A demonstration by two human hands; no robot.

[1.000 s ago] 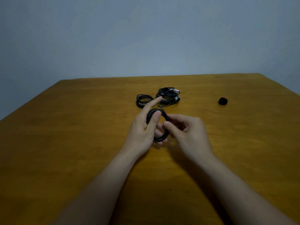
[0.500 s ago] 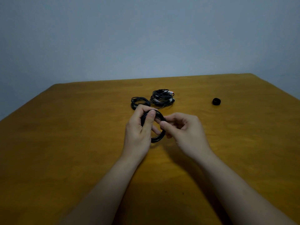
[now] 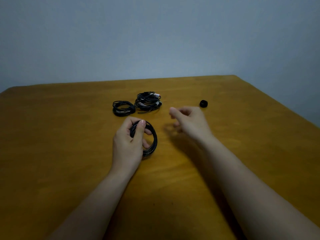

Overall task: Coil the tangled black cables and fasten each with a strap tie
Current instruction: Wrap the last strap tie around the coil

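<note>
My left hand (image 3: 128, 141) grips a coiled black cable (image 3: 153, 141) at the middle of the wooden table (image 3: 52, 135), thumb over the coil's upper left side. My right hand (image 3: 188, 122) is blurred and hovers to the right of the coil, apart from it, fingers loosely curled and holding nothing I can see. A small black roll of strap tie (image 3: 203, 103) lies just beyond the right hand. Behind the left hand lie a small black coil (image 3: 123, 108) and a larger bundle of black cables with white and red plugs (image 3: 147, 102).
The table's far edge meets a plain grey wall. Its right edge runs diagonally down at the right side of the view.
My right hand has let go of the coil and moved right and away toward the strap roll. My left hand keeps hold of the coil.
</note>
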